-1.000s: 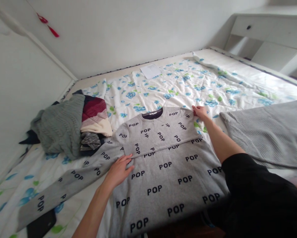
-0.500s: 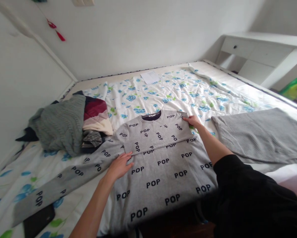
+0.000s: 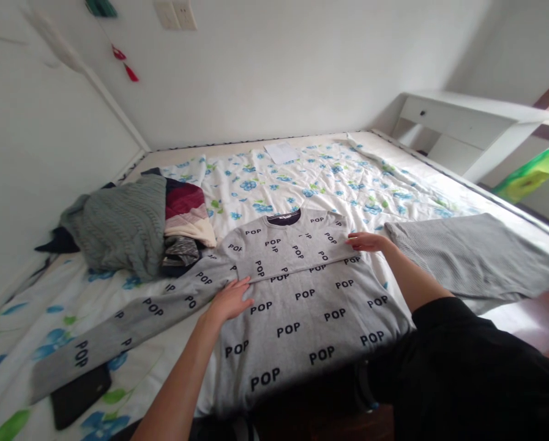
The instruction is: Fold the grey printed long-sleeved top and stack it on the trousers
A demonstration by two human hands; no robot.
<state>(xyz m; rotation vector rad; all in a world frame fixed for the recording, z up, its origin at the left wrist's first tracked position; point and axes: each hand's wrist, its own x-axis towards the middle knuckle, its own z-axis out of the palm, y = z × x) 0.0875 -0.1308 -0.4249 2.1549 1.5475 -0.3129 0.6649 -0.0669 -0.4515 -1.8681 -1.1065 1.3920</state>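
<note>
A grey sweater (image 3: 297, 312) printed with black "POP" words lies spread on the bed, neck at the far side. One sleeve is folded across its chest; the other sleeve (image 3: 150, 312) stretches out to the left. My left hand (image 3: 231, 300) rests flat on the sweater by the end of the folded sleeve, fingers apart. At the right side, my right hand (image 3: 368, 241) touches the folded edge below the shoulder with its fingers extended. Under the outstretched sleeve's end, a black phone-like flat object (image 3: 79, 398) is partly covered.
A pile of clothes, with a green-grey cable-knit sweater (image 3: 122, 226) on top, sits at the left. To the right lies a folded grey ribbed garment (image 3: 471, 257). White paper (image 3: 281, 153) rests on the flowered sheet (image 3: 320, 177). A white desk (image 3: 467, 122) stands beyond the bed.
My right hand has shifted slightly down along the sweater's right edge, and its fingers look straighter. My left hand stays at the sleeve's end. The camera view has shifted a little.
</note>
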